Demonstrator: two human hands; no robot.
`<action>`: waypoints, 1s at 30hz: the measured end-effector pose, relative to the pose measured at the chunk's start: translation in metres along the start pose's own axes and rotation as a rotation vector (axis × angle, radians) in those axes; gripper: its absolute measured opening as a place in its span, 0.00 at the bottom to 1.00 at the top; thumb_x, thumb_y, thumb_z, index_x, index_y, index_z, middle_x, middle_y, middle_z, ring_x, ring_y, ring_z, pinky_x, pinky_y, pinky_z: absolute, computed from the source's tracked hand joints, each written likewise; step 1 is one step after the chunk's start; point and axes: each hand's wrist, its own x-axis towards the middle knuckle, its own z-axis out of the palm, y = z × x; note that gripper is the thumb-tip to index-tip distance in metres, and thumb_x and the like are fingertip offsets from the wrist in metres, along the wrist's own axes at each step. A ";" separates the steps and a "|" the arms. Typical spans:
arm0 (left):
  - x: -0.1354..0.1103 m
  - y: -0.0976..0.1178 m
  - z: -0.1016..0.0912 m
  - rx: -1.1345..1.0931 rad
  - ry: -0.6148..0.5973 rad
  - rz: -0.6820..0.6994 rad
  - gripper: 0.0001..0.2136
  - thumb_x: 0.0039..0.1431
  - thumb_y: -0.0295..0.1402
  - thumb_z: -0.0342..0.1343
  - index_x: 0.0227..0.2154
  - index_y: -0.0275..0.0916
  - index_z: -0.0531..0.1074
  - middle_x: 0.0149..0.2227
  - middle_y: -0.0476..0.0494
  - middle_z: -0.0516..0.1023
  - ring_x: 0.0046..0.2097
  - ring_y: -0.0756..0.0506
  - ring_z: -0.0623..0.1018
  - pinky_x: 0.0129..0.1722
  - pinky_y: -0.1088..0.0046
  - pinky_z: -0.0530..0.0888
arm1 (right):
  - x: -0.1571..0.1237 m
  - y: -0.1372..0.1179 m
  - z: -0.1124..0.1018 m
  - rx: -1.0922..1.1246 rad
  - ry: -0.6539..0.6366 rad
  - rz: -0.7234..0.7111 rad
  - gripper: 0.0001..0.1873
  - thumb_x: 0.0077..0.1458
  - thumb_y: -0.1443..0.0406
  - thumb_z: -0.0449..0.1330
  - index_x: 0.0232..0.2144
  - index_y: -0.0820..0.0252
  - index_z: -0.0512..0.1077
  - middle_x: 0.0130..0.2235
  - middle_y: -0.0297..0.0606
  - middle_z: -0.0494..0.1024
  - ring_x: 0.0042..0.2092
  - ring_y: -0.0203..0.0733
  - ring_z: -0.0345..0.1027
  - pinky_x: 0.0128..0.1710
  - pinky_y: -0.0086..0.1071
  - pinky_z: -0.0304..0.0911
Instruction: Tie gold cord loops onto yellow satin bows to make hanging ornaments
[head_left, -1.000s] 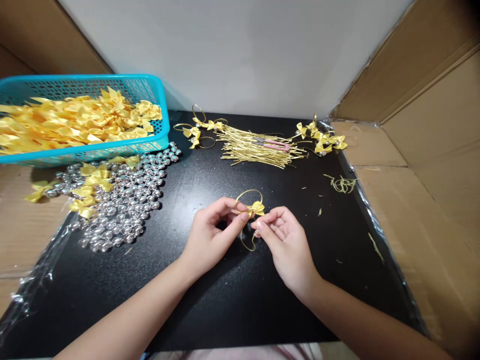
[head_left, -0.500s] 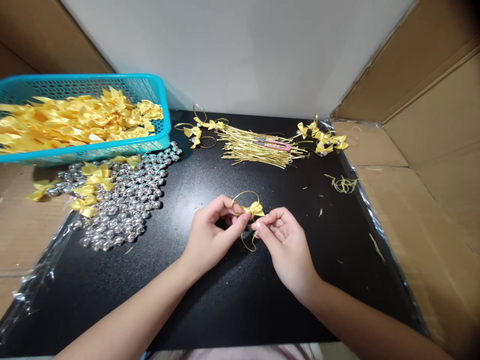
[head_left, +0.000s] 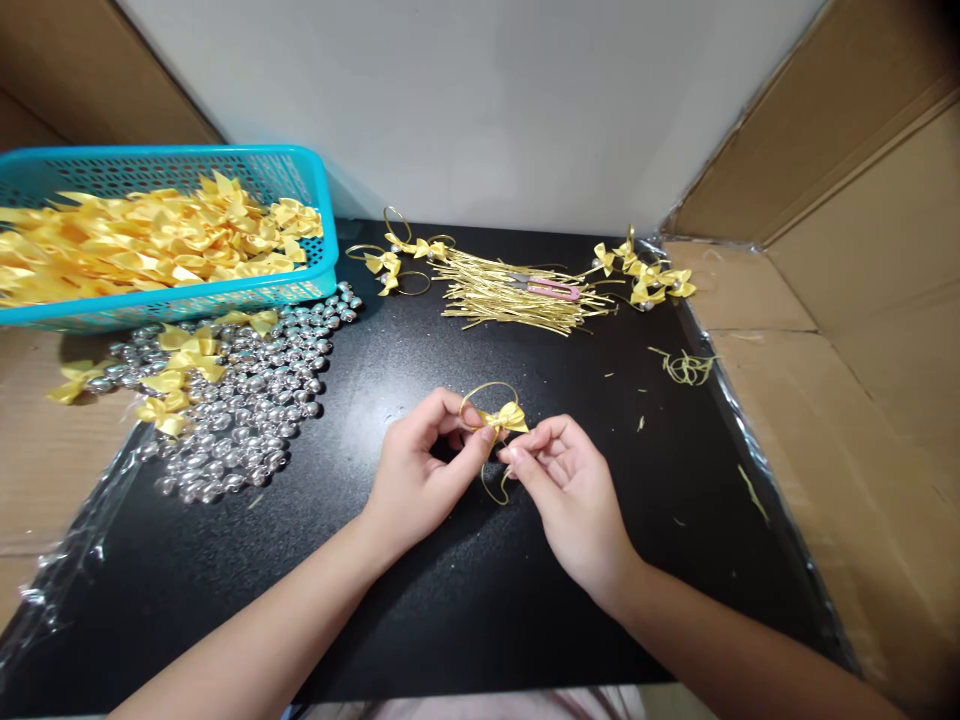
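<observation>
Above the middle of the black table, my left hand [head_left: 431, 455] pinches a yellow ribbon bow [head_left: 508, 416] between thumb and fingers. A thin gold cord [head_left: 491, 384] rises from the bow in a round loop, and a loose length of it curls below. My right hand [head_left: 566, 490], just to the right of the bow, is closed with thumb against fingertips on the gold cord near its end. Fingers cover the spot where cord and bow meet, so any knot there is hidden.
A turquoise basket [head_left: 325, 230] of yellow bows stands at the left, behind scattered silver beads [head_left: 247, 410]. Gold cords [head_left: 510, 300] lie at the back with pink-handled snips [head_left: 551, 288] on top. Looped bows [head_left: 649, 280] lie beside them; cord scraps [head_left: 686, 367] lie at right.
Almost nothing differs. Both hands hold the same grip on the bow and cord; the whole view has shifted very slightly.
</observation>
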 end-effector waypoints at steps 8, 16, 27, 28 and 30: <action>-0.001 -0.003 -0.001 -0.043 -0.023 -0.031 0.05 0.59 0.29 0.56 0.32 0.40 0.64 0.27 0.50 0.77 0.29 0.50 0.76 0.30 0.74 0.69 | 0.000 0.000 0.000 0.045 -0.013 -0.005 0.14 0.47 0.64 0.69 0.27 0.57 0.65 0.29 0.30 0.75 0.33 0.33 0.72 0.36 0.27 0.68; -0.002 -0.002 -0.001 -0.099 -0.041 -0.059 0.04 0.60 0.29 0.54 0.32 0.41 0.64 0.29 0.49 0.78 0.30 0.50 0.78 0.32 0.74 0.70 | -0.001 0.000 0.000 0.048 -0.012 0.009 0.15 0.46 0.62 0.69 0.27 0.57 0.65 0.29 0.30 0.75 0.33 0.34 0.73 0.37 0.29 0.69; -0.001 0.000 0.000 -0.078 -0.034 -0.020 0.05 0.59 0.28 0.55 0.34 0.41 0.64 0.29 0.50 0.79 0.30 0.50 0.78 0.32 0.74 0.70 | -0.002 0.000 0.001 0.059 -0.001 -0.021 0.14 0.47 0.63 0.69 0.27 0.57 0.64 0.29 0.30 0.76 0.34 0.36 0.74 0.37 0.29 0.70; -0.001 0.000 0.000 -0.067 -0.033 -0.006 0.05 0.59 0.27 0.55 0.35 0.41 0.64 0.29 0.50 0.79 0.30 0.50 0.77 0.32 0.74 0.70 | -0.002 0.000 0.000 0.063 0.001 -0.022 0.14 0.47 0.64 0.69 0.27 0.57 0.65 0.29 0.30 0.76 0.35 0.35 0.74 0.37 0.29 0.70; -0.001 0.000 0.000 -0.037 -0.029 0.024 0.06 0.58 0.27 0.55 0.34 0.41 0.64 0.28 0.51 0.78 0.29 0.51 0.77 0.32 0.75 0.70 | -0.001 0.000 0.000 0.070 0.000 -0.022 0.14 0.47 0.65 0.69 0.27 0.57 0.65 0.29 0.29 0.76 0.35 0.34 0.74 0.38 0.28 0.70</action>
